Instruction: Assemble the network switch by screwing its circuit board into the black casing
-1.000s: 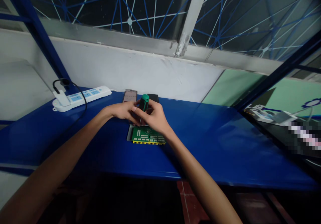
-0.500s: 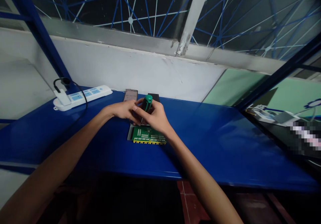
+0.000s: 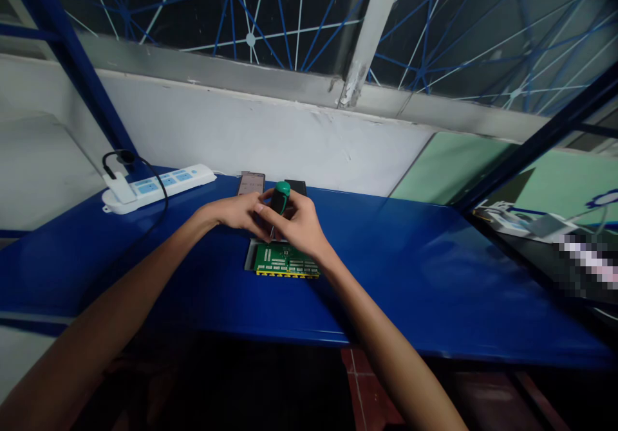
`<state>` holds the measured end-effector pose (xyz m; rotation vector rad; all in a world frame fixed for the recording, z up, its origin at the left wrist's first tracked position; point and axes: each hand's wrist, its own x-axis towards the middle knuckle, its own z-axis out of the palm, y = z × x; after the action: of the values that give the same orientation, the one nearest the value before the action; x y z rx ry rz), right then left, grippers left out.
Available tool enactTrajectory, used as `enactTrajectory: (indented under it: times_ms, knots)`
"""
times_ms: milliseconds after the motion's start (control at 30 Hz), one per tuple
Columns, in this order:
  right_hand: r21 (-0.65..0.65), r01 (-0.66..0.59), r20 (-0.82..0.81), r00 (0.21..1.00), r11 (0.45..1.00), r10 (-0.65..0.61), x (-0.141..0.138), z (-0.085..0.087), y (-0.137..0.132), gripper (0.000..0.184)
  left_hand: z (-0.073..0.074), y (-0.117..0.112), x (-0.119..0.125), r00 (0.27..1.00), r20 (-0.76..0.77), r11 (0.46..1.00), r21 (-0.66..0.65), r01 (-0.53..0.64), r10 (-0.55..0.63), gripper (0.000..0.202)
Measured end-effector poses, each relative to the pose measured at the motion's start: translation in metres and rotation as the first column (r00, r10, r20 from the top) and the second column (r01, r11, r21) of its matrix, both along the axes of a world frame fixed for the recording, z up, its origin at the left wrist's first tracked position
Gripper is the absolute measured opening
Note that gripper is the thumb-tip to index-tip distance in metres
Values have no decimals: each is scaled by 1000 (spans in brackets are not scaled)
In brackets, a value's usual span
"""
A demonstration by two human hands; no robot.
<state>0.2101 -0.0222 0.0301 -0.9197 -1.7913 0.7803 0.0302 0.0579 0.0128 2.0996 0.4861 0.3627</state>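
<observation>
Blue tabletop (image 3: pixel 415 270): likely firm backing. Green circuit board (image 3: pixel 284 260): flat on it, within easy reach. Right hand (image 3: pixel 299 222): grip closed round green-black screwdriver (image 3: pixel 280 197), near upright, presumably for control. Left hand (image 3: pixel 244 212): near shaft (image 3: pixel 272 232), perhaps steadying; can't tell grip.

Power strip (image 3: pixel 197 175), black cable (image 3: pixel 165 194) left; phone (image 3: pixel 252 183) mid-frame; window (image 3: pixel 193 6) up top; green panel (image 3: pixel 434 167) right; red floor (image 3: pixel 374 386) bottom.

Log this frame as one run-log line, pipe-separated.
right hand: holding screwdriver | left hand: near its shaft, contact unclear | circuit board: partly hidden below hands | phone: on blue table
</observation>
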Motion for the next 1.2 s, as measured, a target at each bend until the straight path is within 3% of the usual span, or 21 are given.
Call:
enactTrajectory:
  times_ms: [200, 433, 633, 800, 1000, 1200]
  knots:
    - [-18, 5, 8, 1000, 1000, -5, 0, 0, 0, 35, 4, -2, 2, 1000, 0, 999, 46, -12, 12, 50]
    - [-12, 9, 17, 1000, 1000, -9, 1, 1, -2, 33, 1, -3, 1, 999, -4, 999, 27, 46, -45, 37]
    - [-21, 9, 22, 1000, 1000, -9, 1, 1, -1, 34, -3, -2, 3, 1000, 28, 1000, 3, -10, 10, 64]
    - [-3, 27, 26, 999, 1000, -27, 1, 0, 0, 33, -3, -3, 5, 998, 48, 999, 10, -52, 52, 75]
    - [-8, 25, 28, 999, 1000, -25, 1, 0, 0, 34, -5, -3, 2, 999, 10, 999, -4, -43, 43, 80]
    - [17, 29, 25, 999, 999, -29, 2, 2, -1, 33, -3, -6, 7, 996, 93, 1000, -17, -16, 18, 72]
